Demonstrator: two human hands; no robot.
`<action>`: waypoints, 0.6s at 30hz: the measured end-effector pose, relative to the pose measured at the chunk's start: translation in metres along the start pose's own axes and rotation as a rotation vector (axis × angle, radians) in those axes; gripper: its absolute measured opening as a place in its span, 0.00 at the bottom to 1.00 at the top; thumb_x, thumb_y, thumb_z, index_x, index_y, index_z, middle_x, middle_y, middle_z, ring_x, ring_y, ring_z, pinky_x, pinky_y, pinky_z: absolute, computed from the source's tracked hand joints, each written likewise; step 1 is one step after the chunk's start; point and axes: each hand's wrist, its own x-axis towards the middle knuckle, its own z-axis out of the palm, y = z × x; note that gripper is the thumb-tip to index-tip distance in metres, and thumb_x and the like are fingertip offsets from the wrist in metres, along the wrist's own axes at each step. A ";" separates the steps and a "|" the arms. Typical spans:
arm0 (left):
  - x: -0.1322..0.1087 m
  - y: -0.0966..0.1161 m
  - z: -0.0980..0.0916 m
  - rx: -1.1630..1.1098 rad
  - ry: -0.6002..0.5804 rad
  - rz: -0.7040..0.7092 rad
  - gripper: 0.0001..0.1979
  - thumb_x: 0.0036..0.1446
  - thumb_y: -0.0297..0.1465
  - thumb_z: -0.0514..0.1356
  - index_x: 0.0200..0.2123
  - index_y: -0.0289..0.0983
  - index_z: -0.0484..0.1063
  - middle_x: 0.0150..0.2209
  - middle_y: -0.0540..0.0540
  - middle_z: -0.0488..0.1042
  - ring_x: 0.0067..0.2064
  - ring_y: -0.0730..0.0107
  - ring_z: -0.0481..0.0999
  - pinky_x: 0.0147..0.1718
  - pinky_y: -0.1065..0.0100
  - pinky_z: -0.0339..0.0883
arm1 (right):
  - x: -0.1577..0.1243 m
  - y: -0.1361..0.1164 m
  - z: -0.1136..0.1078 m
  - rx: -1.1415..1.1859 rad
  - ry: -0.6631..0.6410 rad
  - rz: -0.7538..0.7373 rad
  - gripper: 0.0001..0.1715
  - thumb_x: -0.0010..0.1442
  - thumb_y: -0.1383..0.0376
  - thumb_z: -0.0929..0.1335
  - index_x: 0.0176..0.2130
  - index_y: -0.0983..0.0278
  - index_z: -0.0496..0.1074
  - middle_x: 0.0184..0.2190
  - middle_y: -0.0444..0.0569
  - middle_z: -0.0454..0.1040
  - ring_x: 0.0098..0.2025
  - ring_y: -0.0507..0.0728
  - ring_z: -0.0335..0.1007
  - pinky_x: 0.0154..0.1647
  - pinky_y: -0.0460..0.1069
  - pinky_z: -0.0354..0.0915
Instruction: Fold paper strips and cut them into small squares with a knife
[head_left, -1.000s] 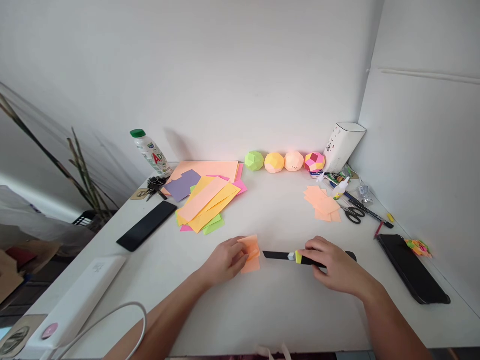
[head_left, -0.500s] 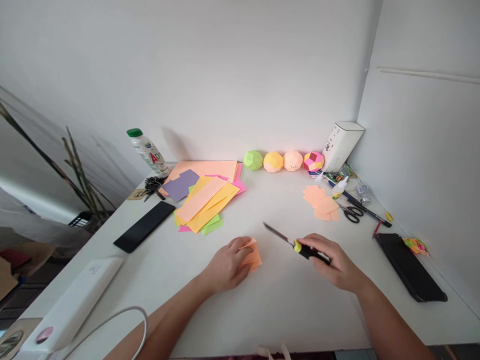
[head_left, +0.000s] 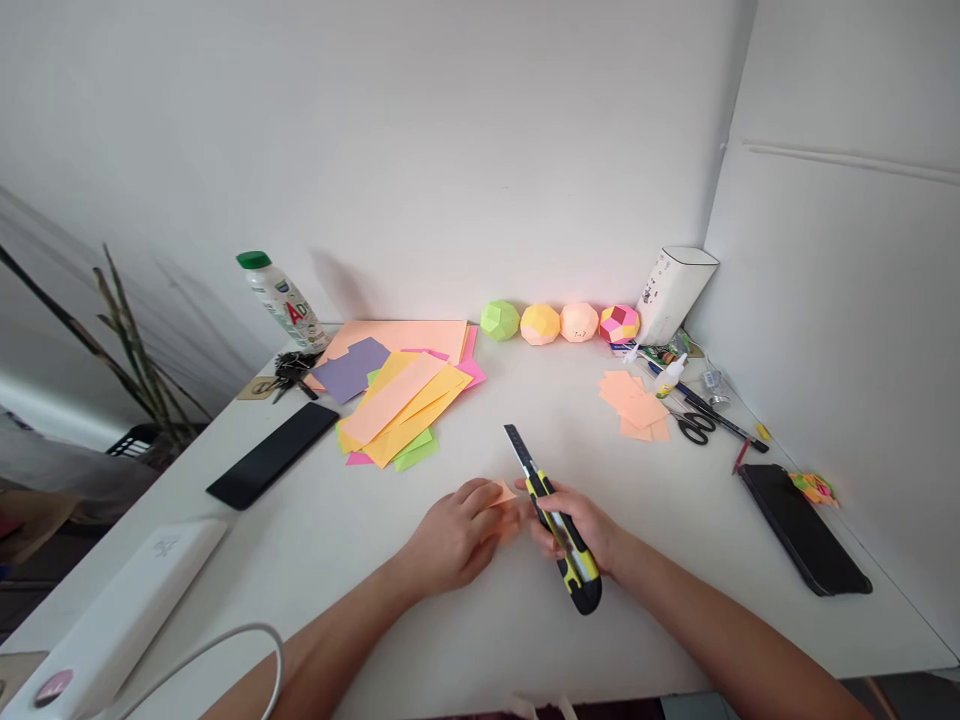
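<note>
My right hand (head_left: 581, 525) grips a black-and-yellow utility knife (head_left: 564, 530), its blade out and pointing up and to the left. Close beside it, my left hand (head_left: 457, 535) bends its fingers over a piece of folded peach paper (head_left: 507, 492) on the table. Part of that paper is hidden under the left fingers, and its near part is blurred. The fingertips of my right hand come near the paper's right edge; whether they touch it I cannot tell.
Coloured paper sheets (head_left: 409, 400) lie at back left, with a black phone (head_left: 274, 455) nearby. Several paper balls (head_left: 540, 324) line the wall. Peach paper pieces (head_left: 634, 405), scissors (head_left: 696, 427), a glue bottle (head_left: 670, 375) and a black case (head_left: 806, 530) are on the right.
My right hand has moved left toward the peach paper, turning the utility knife so its handle now points down toward me. My left hand stays on the paper. The view has shifted slightly.
</note>
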 end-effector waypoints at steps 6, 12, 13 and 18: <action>-0.001 -0.002 -0.001 -0.027 0.011 -0.013 0.18 0.58 0.26 0.51 0.52 0.39 0.65 0.49 0.39 0.66 0.50 0.57 0.68 0.43 0.59 0.70 | 0.001 0.001 -0.003 -0.118 -0.064 0.136 0.30 0.52 0.60 0.67 0.54 0.63 0.63 0.19 0.37 0.67 0.14 0.47 0.53 0.15 0.43 0.50; -0.003 -0.003 -0.003 0.037 0.035 -0.048 0.10 0.56 0.26 0.53 0.39 0.38 0.72 0.53 0.39 0.61 0.56 0.51 0.61 0.48 0.53 0.66 | -0.010 -0.006 -0.006 -0.250 -0.041 0.107 0.34 0.53 0.61 0.66 0.58 0.67 0.60 0.13 0.36 0.65 0.13 0.48 0.52 0.14 0.43 0.52; -0.003 -0.004 -0.004 0.072 0.048 -0.061 0.08 0.55 0.26 0.54 0.36 0.37 0.72 0.52 0.39 0.62 0.55 0.49 0.60 0.48 0.51 0.65 | -0.014 -0.010 -0.008 -0.268 0.008 0.061 0.35 0.53 0.61 0.67 0.58 0.67 0.59 0.12 0.35 0.64 0.13 0.48 0.52 0.14 0.43 0.51; -0.006 -0.007 -0.004 0.145 -0.002 -0.133 0.12 0.50 0.19 0.50 0.31 0.37 0.69 0.37 0.43 0.67 0.36 0.64 0.67 0.35 0.60 0.66 | -0.030 -0.046 -0.035 -0.333 0.508 -0.337 0.34 0.52 0.58 0.67 0.55 0.67 0.60 0.12 0.35 0.62 0.15 0.49 0.53 0.16 0.43 0.53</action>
